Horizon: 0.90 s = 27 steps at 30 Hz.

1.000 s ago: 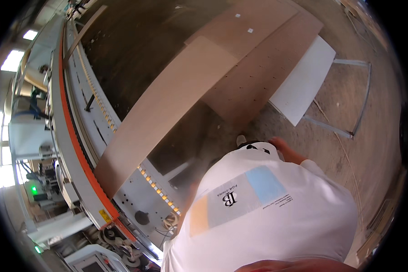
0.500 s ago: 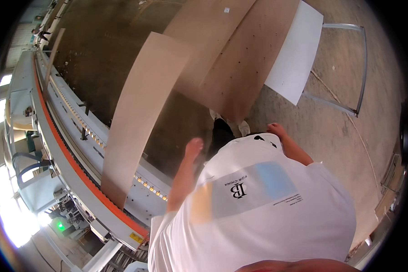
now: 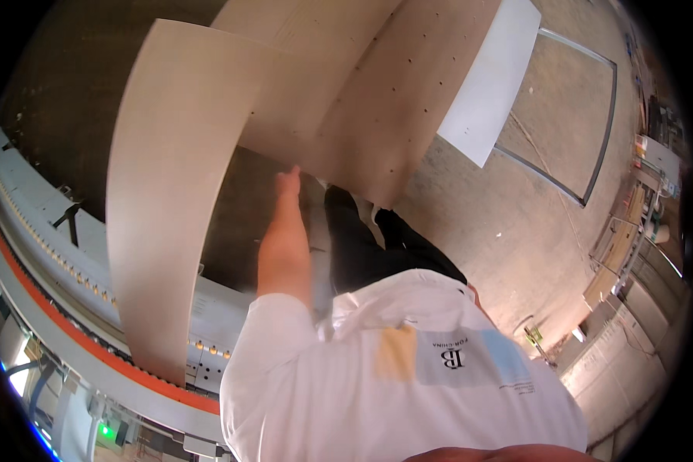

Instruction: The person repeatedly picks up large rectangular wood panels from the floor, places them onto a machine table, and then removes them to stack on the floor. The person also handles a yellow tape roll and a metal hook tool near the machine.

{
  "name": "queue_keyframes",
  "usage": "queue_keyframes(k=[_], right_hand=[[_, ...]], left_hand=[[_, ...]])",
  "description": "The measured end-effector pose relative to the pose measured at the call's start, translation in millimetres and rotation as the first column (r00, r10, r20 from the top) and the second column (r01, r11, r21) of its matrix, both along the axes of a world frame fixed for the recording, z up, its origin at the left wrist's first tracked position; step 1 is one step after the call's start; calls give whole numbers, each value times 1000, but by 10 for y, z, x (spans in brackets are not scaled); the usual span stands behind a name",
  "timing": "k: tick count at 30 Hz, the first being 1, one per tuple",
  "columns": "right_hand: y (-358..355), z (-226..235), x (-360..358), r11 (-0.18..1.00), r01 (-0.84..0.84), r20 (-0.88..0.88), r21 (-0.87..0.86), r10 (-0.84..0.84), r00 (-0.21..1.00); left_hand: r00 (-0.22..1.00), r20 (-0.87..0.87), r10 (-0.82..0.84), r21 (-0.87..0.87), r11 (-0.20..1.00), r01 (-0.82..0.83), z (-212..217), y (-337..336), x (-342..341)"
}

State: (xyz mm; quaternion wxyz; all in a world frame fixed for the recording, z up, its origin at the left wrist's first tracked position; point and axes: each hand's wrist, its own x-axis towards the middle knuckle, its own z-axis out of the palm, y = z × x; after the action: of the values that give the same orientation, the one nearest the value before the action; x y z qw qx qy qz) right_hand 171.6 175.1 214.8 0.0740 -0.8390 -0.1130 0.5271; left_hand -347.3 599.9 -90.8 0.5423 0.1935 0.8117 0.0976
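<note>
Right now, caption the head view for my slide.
Left hand extended near brown panels, a white panel to their right, an orange-edged machine at lower left.

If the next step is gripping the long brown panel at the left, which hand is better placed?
Probably the left hand: it is stretched forward, just to the right of the long brown panel, with nothing visibly held. The right hand is hidden from view.
</note>
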Motion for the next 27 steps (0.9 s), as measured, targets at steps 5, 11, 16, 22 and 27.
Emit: queue_keyframes(k=[5, 11, 16, 22, 27], right_hand=[[-149, 361, -230, 990, 63, 45, -122, -58, 997], [-262, 668, -450, 973, 139, 92, -183, -124, 988], [-483, 543, -612, 960, 267, 75, -85, -261, 962], [-971, 567, -161, 985, 53, 92, -165, -38, 995], [-677, 507, -310, 976, -64, 134, -207, 93, 987]], left_hand=[[938, -113, 329, -63, 939, -337, -442, 674, 80], [875, -331, 352, -248, 863, -441, -562, 1121, 384], [828, -387, 407, -142, 861, -489, -671, 1153, 452], [771, -396, 498, -86, 816, -571, -748, 977, 443], [812, -385, 439, -57, 867, -496, -649, 976, 439]])
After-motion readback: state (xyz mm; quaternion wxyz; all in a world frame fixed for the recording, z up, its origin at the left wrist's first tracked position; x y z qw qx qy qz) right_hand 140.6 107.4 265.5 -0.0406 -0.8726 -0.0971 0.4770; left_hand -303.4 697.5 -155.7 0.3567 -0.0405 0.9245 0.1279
